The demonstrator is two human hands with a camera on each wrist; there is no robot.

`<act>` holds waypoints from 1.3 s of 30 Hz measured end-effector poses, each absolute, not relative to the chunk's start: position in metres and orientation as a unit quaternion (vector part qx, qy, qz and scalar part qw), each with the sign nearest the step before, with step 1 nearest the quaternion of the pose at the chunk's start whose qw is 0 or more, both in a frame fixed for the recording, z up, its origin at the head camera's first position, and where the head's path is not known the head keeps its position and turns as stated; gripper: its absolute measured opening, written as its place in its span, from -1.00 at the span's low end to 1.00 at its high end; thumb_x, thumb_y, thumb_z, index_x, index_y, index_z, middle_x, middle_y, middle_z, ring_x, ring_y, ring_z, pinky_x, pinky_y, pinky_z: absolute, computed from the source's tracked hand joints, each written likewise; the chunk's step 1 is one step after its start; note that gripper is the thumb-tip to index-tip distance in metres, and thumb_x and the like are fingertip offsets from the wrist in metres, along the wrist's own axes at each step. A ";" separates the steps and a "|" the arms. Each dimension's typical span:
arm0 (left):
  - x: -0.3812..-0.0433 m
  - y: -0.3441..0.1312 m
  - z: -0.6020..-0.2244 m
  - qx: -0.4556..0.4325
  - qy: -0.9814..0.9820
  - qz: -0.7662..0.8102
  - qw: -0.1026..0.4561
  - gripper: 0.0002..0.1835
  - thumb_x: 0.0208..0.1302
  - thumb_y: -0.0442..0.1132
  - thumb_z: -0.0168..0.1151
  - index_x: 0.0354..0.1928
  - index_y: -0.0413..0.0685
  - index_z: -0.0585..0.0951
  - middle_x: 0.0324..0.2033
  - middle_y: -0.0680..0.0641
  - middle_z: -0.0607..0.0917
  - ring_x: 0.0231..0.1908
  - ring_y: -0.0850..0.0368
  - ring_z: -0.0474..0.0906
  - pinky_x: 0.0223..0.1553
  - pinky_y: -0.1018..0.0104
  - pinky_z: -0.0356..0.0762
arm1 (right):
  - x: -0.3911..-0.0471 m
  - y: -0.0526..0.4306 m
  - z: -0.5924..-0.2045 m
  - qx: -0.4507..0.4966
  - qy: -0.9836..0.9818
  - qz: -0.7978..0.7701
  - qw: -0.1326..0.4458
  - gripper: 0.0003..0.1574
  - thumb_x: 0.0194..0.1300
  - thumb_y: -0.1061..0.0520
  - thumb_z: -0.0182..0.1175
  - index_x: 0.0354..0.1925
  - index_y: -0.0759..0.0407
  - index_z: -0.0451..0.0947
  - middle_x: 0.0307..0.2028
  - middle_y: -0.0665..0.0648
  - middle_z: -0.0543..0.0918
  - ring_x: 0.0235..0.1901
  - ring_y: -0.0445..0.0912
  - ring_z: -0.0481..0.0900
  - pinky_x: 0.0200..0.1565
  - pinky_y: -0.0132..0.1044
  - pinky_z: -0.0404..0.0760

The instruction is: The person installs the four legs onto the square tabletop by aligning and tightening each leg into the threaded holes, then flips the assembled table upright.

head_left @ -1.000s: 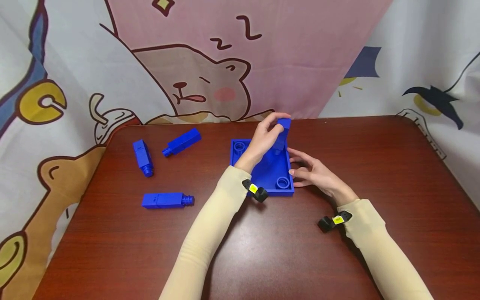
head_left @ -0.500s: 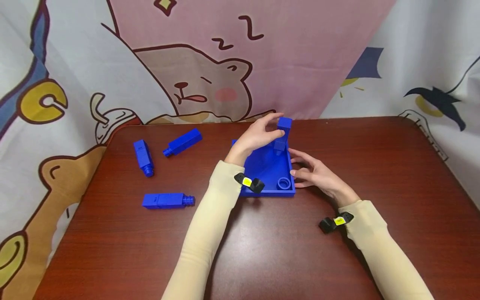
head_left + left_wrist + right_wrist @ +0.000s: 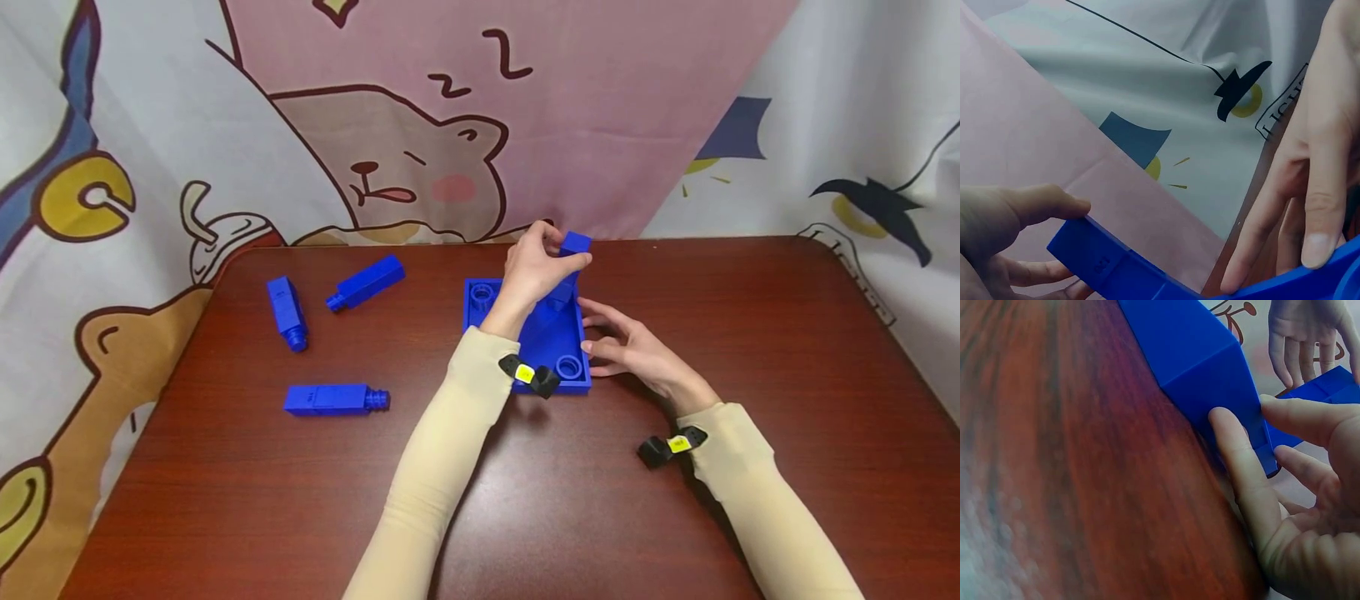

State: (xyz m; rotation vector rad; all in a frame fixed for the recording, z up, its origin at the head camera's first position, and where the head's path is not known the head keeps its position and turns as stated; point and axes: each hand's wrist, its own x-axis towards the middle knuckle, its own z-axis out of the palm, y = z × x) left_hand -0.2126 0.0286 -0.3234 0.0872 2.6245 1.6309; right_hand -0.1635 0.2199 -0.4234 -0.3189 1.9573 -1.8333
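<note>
My left hand (image 3: 527, 273) grips a blue square leg (image 3: 576, 243) between thumb and fingers. The leg stands nearly upright, slightly tilted, at the far right corner of a blue square board (image 3: 542, 340) with a raised rim. Close up in the left wrist view, the thumb lies at the end of the leg (image 3: 1107, 256), with fingers on its other side. My right hand (image 3: 637, 354) rests its extended fingertips and thumb against the board's right side. Ring-shaped sockets (image 3: 568, 367) show at the near right and far left corners; the left forearm covers part of the board.
Three more blue legs with threaded ends lie on the left of the brown table: one far left (image 3: 287, 313), one farther back (image 3: 367, 282), one nearer (image 3: 336, 400). A printed curtain (image 3: 585, 117) hangs right behind the table's back edge.
My left hand loosened from the leg and drew back left, then came back and took hold of it again. The leg stays at its corner; the right hand has stayed at the board's side.
</note>
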 end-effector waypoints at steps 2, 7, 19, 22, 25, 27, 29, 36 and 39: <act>-0.213 0.029 -0.323 0.031 0.853 0.521 0.016 -0.61 0.10 -0.11 0.45 -0.07 -0.07 0.56 -0.17 -0.04 0.65 -0.10 0.09 0.52 -0.09 0.26 0.44 | -0.163 0.220 -0.423 -0.114 0.706 -0.664 0.219 -0.12 0.35 0.27 0.18 0.50 0.10 0.01 0.21 0.40 0.24 -0.08 0.05 0.60 -0.22 0.06 0.63; -0.219 0.021 -0.321 0.095 0.859 0.502 0.033 -0.71 0.17 -0.18 0.36 -0.07 -0.08 0.63 -0.19 -0.03 0.67 -0.16 0.10 0.52 -0.14 0.30 0.42 | -0.163 0.220 -0.423 -0.112 0.703 -0.667 0.220 -0.11 0.34 0.28 0.19 0.50 0.09 0.01 0.22 0.40 0.24 -0.07 0.05 0.60 -0.21 0.06 0.62; -0.268 -0.008 -0.309 0.364 0.813 0.419 0.178 -0.65 0.29 -0.32 0.23 0.12 -0.18 0.58 0.02 -0.11 0.64 0.09 0.09 0.51 0.08 0.41 0.39 | -0.164 0.221 -0.423 -0.111 0.704 -0.667 0.217 -0.11 0.34 0.29 0.18 0.50 0.12 0.00 0.21 0.41 0.21 -0.10 0.02 0.59 -0.23 0.05 0.63; -0.275 -0.012 -0.309 0.368 0.789 0.438 0.225 -0.62 0.30 -0.35 0.21 0.16 -0.19 0.55 0.05 -0.12 0.61 0.12 0.10 0.47 0.06 0.36 0.42 | -0.164 0.220 -0.423 -0.109 0.703 -0.668 0.218 -0.10 0.33 0.27 0.20 0.49 0.09 0.02 0.21 0.38 0.22 -0.10 0.04 0.59 -0.22 0.06 0.63; -0.278 -0.014 -0.312 0.367 0.773 0.456 0.245 -0.61 0.30 -0.36 0.20 0.18 -0.20 0.54 0.05 -0.12 0.61 0.11 0.12 0.47 0.02 0.33 0.46 | -0.163 0.220 -0.424 -0.108 0.703 -0.668 0.219 -0.10 0.33 0.27 0.20 0.49 0.07 0.03 0.21 0.36 0.22 -0.10 0.04 0.58 -0.23 0.07 0.63; -0.277 -0.015 -0.315 0.371 0.771 0.459 0.240 -0.60 0.31 -0.35 0.19 0.19 -0.19 0.53 0.04 -0.12 0.62 0.09 0.13 0.48 0.02 0.34 0.45 | -0.163 0.219 -0.426 -0.108 0.702 -0.669 0.219 -0.11 0.33 0.27 0.20 0.49 0.07 0.03 0.21 0.36 0.22 -0.09 0.05 0.58 -0.23 0.07 0.63; -0.273 -0.015 -0.318 0.376 0.773 0.457 0.227 -0.59 0.33 -0.34 0.18 0.21 -0.19 0.50 0.09 -0.11 0.60 0.13 0.14 0.45 0.07 0.37 0.40 | -0.163 0.219 -0.428 -0.108 0.703 -0.668 0.219 -0.11 0.34 0.27 0.19 0.49 0.08 0.03 0.20 0.37 0.23 -0.09 0.04 0.58 -0.23 0.06 0.63; -0.230 -0.003 -0.297 0.305 0.909 0.255 0.122 -0.33 0.32 0.07 0.21 0.38 -0.02 0.30 0.20 -0.08 0.50 0.21 0.03 0.39 0.18 0.22 0.32 | -0.163 0.219 -0.427 -0.117 0.702 -0.665 0.227 -0.12 0.35 0.28 0.17 0.49 0.08 0.01 0.22 0.40 0.22 -0.07 0.07 0.59 -0.22 0.08 0.62; -0.216 0.009 -0.287 0.237 0.944 0.212 0.092 -0.32 0.30 0.19 0.17 0.35 0.02 0.34 0.17 -0.07 0.52 0.14 -0.03 0.44 0.08 0.09 0.43 | -0.165 0.220 -0.425 -0.112 0.705 -0.663 0.225 -0.13 0.35 0.27 0.18 0.49 0.05 0.03 0.22 0.38 0.23 -0.07 0.08 0.59 -0.23 0.08 0.62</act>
